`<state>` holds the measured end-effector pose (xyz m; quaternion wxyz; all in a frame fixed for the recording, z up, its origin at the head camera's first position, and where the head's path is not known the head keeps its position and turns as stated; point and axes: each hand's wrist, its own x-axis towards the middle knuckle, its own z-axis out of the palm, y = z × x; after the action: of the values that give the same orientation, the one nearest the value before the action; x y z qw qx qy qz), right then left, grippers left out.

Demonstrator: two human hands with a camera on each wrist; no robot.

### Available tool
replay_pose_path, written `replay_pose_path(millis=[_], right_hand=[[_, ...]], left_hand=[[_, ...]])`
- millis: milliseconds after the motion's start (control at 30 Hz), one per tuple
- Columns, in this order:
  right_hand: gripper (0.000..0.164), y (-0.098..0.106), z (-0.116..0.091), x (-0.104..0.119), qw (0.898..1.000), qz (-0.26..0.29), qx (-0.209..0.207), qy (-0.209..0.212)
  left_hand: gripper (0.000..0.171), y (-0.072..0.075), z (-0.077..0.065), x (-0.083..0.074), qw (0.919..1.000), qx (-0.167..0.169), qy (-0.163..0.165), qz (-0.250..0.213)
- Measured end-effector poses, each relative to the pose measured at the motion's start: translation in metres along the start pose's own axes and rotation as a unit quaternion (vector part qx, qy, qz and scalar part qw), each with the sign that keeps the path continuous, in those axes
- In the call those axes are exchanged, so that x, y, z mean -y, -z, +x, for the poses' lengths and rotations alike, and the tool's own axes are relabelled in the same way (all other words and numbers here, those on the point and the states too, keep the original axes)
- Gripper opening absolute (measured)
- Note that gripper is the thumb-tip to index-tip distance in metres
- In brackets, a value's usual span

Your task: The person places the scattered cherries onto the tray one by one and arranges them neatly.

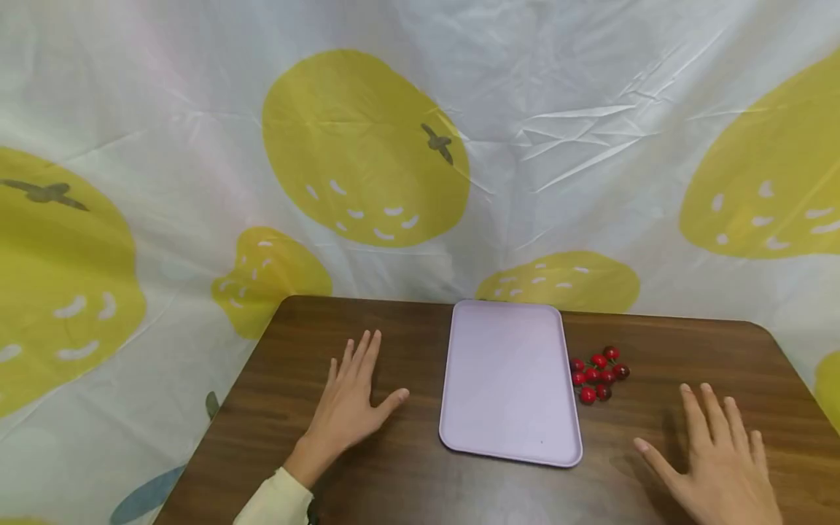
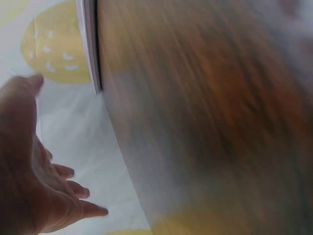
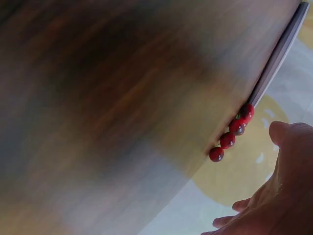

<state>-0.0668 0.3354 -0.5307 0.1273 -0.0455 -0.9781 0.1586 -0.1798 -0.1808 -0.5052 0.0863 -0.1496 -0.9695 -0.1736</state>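
Observation:
A pale lilac rectangular tray [image 1: 508,386] lies flat on the brown wooden table, with nothing on it. Against its right side sits a bunch of small red and dark red cherries [image 1: 599,374] with bits of green stem. To the left of the tray is my left hand [image 1: 351,405], fingers straight and thumb spread, holding nothing. My right hand [image 1: 722,456] is to the right of the cherries, its fingers extended and apart, also holding nothing. In the right wrist view the cherries [image 3: 227,140] appear beyond my thumb, beside the tray edge [image 3: 279,56].
The wood-grain table [image 1: 387,481] has rounded far corners. Directly behind its far edge hangs a whitish cloth [image 1: 525,182] printed with large yellow fruit. The tray's far end reaches that edge.

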Motion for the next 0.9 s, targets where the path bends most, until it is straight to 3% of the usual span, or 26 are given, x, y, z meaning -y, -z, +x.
replay_pose_path(millis=[267,467,600,733,900], right_hand=[[0.091,-0.006,0.009,0.016,0.990,0.063,-0.054,0.110],[0.088,-0.005,0.017,0.035,0.988,0.067,-0.042,0.132],[0.082,-0.007,0.020,0.046,0.986,0.064,-0.041,0.151],[0.070,-0.008,0.023,0.055,0.980,0.050,-0.052,0.188],[0.062,-0.009,0.031,0.065,0.970,0.033,-0.078,0.229]], left_hand=[[0.090,-0.005,0.028,-0.016,0.9996,0.000,-0.014,-0.024],[0.086,-0.014,0.054,-0.035,0.9979,0.022,-0.019,-0.058],[0.084,-0.022,0.070,-0.045,0.9950,0.045,0.001,-0.089],[0.079,-0.032,0.088,-0.054,0.9871,0.073,0.030,-0.140],[0.072,-0.046,0.111,-0.061,0.9787,0.083,0.052,-0.180]])
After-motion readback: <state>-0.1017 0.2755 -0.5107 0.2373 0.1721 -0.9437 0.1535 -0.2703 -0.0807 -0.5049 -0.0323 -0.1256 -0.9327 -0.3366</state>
